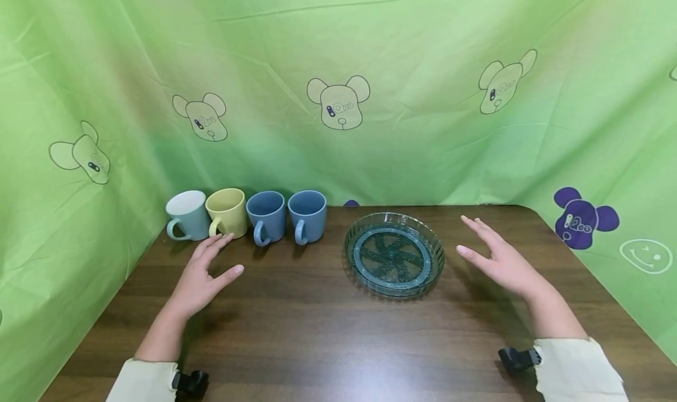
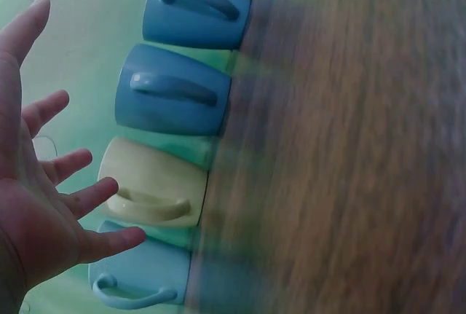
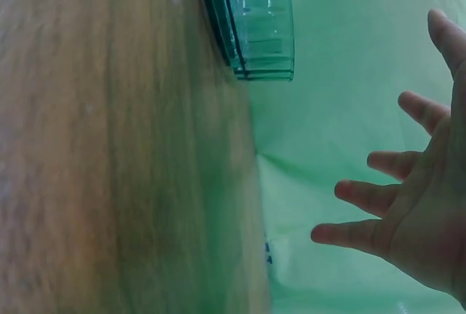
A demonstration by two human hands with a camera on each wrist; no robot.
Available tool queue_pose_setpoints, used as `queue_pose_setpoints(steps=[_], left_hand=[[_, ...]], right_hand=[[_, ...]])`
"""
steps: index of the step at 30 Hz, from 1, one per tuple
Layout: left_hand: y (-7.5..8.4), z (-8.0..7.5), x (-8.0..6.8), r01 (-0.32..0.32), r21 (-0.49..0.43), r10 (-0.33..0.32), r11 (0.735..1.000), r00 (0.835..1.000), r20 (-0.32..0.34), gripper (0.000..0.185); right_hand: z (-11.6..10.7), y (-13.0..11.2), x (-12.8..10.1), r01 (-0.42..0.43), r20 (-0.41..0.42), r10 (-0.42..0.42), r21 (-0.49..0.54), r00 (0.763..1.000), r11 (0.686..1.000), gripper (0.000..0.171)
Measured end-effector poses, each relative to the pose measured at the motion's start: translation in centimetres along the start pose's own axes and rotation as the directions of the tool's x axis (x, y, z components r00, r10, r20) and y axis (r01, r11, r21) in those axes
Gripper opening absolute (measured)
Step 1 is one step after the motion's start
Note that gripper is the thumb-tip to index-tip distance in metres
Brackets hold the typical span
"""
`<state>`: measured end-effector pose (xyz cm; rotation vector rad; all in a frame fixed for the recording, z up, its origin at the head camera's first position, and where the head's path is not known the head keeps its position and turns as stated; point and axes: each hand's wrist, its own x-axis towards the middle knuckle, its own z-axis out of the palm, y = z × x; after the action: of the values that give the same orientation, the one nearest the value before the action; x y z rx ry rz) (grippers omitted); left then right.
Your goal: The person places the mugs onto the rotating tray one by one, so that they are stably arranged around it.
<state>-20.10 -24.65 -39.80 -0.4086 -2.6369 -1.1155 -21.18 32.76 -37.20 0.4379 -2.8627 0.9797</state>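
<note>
Head view: I see both hands over the dark wood table (image 1: pixel 317 343), holding nothing. Left hand (image 1: pixel 203 275) has fingers straight and spread, thumb out to the side, fingertips just short of the yellow mug (image 1: pixel 227 212); can't tell if they touch it. Four mugs stand upright in a row along the back edge, handles facing me: pale teal mug (image 1: pixel 187 214) at far left, then the yellow one, then a first blue mug (image 1: pixel 266 216) and a second blue mug (image 1: pixel 307 214), each next to its neighbour. Right hand (image 1: pixel 499 258) is flat, fingers extended and slightly apart, held just right of the clear glass dish (image 1: pixel 394 253), not touching it. The dish sits right of the mugs, near table centre, with a dark pinwheel pattern in its base. Green cloth backdrop (image 1: pixel 338 67) with bear prints wraps behind and to both sides. Left wrist view: palm of left hand (image 2: pixel 33 205) wide, fingers splayed, nothing in it; pale teal mug (image 2: pixel 142 274) and yellow mug (image 2: pixel 156 183) closest to the fingertips, small gap visible, the two blue mugs (image 2: pixel 175 92) (image 2: pixel 196 8) beyond. Table surface is blurred. Right wrist view: right hand (image 3: pixel 415 205) fingers spread and straight, green cloth behind them; ribbed wall of the glass dish (image 3: pixel 255 19) sits on the table, well clear of the fingers.
</note>
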Motion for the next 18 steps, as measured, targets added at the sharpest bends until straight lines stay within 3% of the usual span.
queue_pose_setpoints(steps=[8,18], left_hand=[[0.5,0.9,0.3,-0.009,-0.064,0.008,0.998,1.0,-0.02,0.061],[1.1,1.8,1.0,0.019,-0.152,-0.019,0.988,1.0,0.003,0.059]], right_hand=[[0.1,-0.4,0.4,-0.008,0.017,0.007,0.045,1.0,0.999,0.072],[0.3,-0.4,0.9,-0.002,0.018,0.0,0.117,1.0,0.993,0.079]])
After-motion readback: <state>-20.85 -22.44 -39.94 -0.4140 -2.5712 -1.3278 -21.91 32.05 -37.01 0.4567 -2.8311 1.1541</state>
